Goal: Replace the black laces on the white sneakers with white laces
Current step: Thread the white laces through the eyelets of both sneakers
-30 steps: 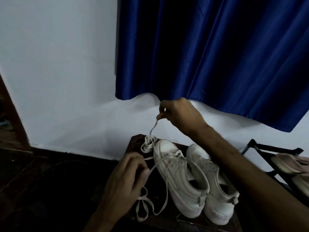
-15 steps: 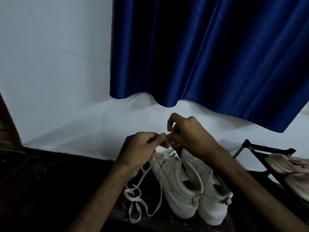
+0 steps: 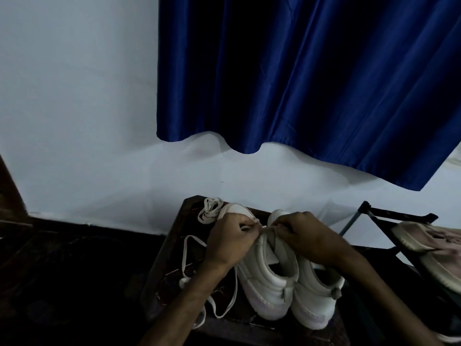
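Observation:
Two white sneakers stand side by side on a small dark wooden stool [image 3: 172, 248], heels toward me: the left sneaker [image 3: 267, 283] and the right sneaker [image 3: 316, 298]. My left hand [image 3: 229, 240] and my right hand [image 3: 306, 236] meet over the lacing area of the left sneaker, each pinching the white lace [image 3: 192, 268] there. The lace's loose length trails off the shoe's left side over the stool. A second white lace [image 3: 209, 211] lies bundled beside the left toe. No black lace shows.
A blue curtain [image 3: 311, 78] hangs on the white wall behind the stool. At the right stands a black metal shoe rack [image 3: 399, 218] holding pinkish shoes [image 3: 431, 238]. Dark floor [image 3: 74, 283] lies to the left.
My right hand, earlier raised and pulling the lace up, has come down to the left sneaker. My left hand has risen from the trailing lace to meet it over the eyelets.

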`<state>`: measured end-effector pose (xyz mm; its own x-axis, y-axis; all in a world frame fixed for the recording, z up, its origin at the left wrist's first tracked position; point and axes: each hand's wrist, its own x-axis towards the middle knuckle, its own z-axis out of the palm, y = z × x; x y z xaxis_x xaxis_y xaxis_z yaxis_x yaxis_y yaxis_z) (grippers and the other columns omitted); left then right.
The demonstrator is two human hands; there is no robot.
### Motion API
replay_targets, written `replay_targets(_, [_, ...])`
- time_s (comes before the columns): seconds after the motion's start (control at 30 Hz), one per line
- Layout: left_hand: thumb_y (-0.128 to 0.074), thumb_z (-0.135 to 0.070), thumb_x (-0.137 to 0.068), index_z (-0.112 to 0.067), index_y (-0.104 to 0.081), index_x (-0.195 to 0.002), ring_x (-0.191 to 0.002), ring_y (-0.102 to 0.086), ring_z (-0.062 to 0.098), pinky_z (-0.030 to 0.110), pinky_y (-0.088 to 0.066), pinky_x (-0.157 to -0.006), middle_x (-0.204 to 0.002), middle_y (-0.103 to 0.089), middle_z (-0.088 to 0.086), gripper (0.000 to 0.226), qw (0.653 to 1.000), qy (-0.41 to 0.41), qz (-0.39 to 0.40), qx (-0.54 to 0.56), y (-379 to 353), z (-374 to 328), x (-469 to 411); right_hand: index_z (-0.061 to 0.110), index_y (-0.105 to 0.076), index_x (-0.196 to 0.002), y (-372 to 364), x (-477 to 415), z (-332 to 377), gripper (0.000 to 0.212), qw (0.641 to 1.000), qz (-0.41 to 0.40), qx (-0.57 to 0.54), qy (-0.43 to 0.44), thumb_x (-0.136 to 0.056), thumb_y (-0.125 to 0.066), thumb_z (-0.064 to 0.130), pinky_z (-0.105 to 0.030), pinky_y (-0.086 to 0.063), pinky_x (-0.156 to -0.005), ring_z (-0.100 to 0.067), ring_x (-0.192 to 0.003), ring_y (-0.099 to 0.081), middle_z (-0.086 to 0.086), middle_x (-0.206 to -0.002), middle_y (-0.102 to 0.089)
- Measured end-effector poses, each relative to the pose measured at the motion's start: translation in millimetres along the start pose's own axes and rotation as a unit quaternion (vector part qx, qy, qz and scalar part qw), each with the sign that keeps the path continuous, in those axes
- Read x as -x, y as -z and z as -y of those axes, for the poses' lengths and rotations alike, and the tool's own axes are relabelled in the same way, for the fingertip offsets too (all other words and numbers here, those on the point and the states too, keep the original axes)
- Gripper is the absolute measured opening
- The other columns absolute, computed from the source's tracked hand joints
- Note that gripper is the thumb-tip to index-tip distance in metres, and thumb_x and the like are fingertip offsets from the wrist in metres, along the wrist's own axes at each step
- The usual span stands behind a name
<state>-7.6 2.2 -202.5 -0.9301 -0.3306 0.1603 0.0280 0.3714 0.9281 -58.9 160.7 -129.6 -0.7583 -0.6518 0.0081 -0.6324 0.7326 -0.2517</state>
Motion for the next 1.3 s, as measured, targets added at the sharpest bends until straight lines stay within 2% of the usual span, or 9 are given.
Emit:
replay_targets(0.17, [-0.062, -0.054, -0.069, -0.028, -0.075, -0.074, -0.071, -0.068, 0.007, 0.026, -0.053, -0.063, -0.07, -0.072, -0.01, 0.03, 0.998, 0.018, 0.015, -0.052, -6.8, 0.7, -2.7, 0.008, -0.069, -0.082, -5.4, 2.3, -12.7, 0.022, 0.998, -0.017, -0.055, -0.039, -0.096, -0.053, 0.014, -0.012, -0.036, -0.058, 0.003, -0.057, -0.049, 0.011, -0.067, -0.055])
replay_targets(0.37, [-0.07, -0.042, -0.077, -0.024, -0.07, -0.064, -0.075, -0.068, 0.017, 0.025, -0.045, -0.058, -0.069, -0.07, -0.004, 0.023, 0.996, 0.022, -0.003, -0.091, -12.3, 0.6, -6.7, 0.024, -0.064, -0.078, -4.1, 3.5, -13.9, 0.025, 0.995, -0.002, -0.089, -0.049, -0.097, -0.051, 0.013, -0.007, -0.035, -0.058, 0.015, -0.058, -0.051, 0.018, -0.063, -0.054])
replay_targets(0.73, [-0.06, -0.042, -0.068, -0.019, -0.076, -0.078, -0.083, -0.069, 0.015, 0.034, -0.055, -0.074, -0.082, -0.073, -0.004, 0.03, 0.993, -0.029, 0.038, -0.103, -8.0, -3.3, -13.0, 0.023, -0.05, -0.055, -13.8, 4.5, 4.5, 0.034, 0.985, -0.029, -0.09, -0.145, -0.086, -0.049, 0.035, -0.028, -0.04, -0.065, -0.008, -0.06, -0.05, 0.008, -0.057, -0.049])
replay_targets(0.8, [-0.071, -0.029, -0.075, -0.02, -0.078, -0.079, -0.086, -0.067, 0.012, 0.03, -0.053, -0.078, -0.085, -0.071, -0.006, 0.012, 0.983, -0.066, 0.082, -0.149, 6.3, -6.8, -24.4, 0.019, -0.065, -0.067, -21.2, 10.6, 19.8, 0.036, 0.968, -0.034, -0.172, -0.179, -0.08, -0.046, 0.047, -0.034, -0.052, -0.073, -0.015, -0.074, -0.065, 0.005, -0.068, -0.065])
replay_targets(0.87, [-0.076, -0.03, -0.08, -0.024, -0.079, -0.085, -0.092, -0.062, 0.01, 0.024, -0.045, -0.077, -0.087, -0.063, -0.009, 0.008, 0.963, -0.099, 0.12, -0.22, 27.4, -12.4, -32.3, 0.014, -0.071, -0.074, -36.4, 16.6, 35.0, 0.028, 0.928, -0.034, -0.324, -0.18, -0.091, -0.052, 0.026, -0.045, -0.058, -0.081, -0.024, -0.081, -0.073, -0.006, -0.081, -0.075])
replay_targets(0.93, [-0.075, -0.036, -0.082, -0.027, -0.078, -0.089, -0.095, -0.059, 0.007, 0.013, -0.037, -0.069, -0.092, -0.061, -0.009, 0.012, 0.948, -0.114, 0.148, -0.259, 43.6, -15.0, -36.8, 0.013, -0.069, -0.084, -52.8, 20.4, 45.6, 0.015, 0.902, -0.074, -0.387, -0.176, -0.089, -0.055, 0.008, -0.048, -0.059, -0.078, -0.024, -0.075, -0.073, -0.01, -0.081, -0.074])
replay_targets(1.0, [-0.075, -0.036, -0.083, -0.025, -0.078, -0.09, -0.098, -0.059, 0.008, 0.008, -0.037, -0.072, -0.098, -0.063, -0.006, 0.014, 0.941, -0.122, 0.184, -0.256, 49.0, -15.3, -41.1, 0.02, -0.062, -0.098, -67.9, 19.8, 49.4, 0.012, 0.895, -0.161, -0.369, -0.192, -0.086, -0.064, 0.018, -0.043, -0.06, -0.071, -0.015, -0.069, -0.072, -0.003, -0.076, -0.073])
replay_targets(1.13, [-0.078, -0.029, -0.08, -0.023, -0.078, -0.082, -0.093, -0.061, 0.009, 0.037, -0.049, -0.089, -0.094, -0.062, -0.006, 0.007, 0.934, -0.138, 0.225, -0.242, 46.8, -20.3, -45.5, 0.02, -0.065, -0.086, -76.2, 13.8, 51.4, 0.008, 0.858, -0.229, -0.402, -0.223, -0.088, -0.069, 0.026, -0.044, -0.06, -0.064, -0.015, -0.059, -0.071, -0.003, -0.069, -0.072])
replay_targets(1.3, [-0.07, -0.026, -0.088, -0.019, -0.075, -0.082, -0.097, -0.06, 0.005, 0.024, -0.046, -0.092, -0.102, -0.065, -0.004, 0.011, 0.939, -0.115, 0.23, -0.228, 44.2, -27.0, -38.8, 0.022, -0.062, -0.082, -80.0, 9.2, 49.4, 0.007, 0.877, -0.259, -0.34, -0.22, -0.088, -0.062, 0.026, -0.037, -0.055, -0.071, -0.019, -0.073, -0.07, 0.0, -0.076, -0.071])
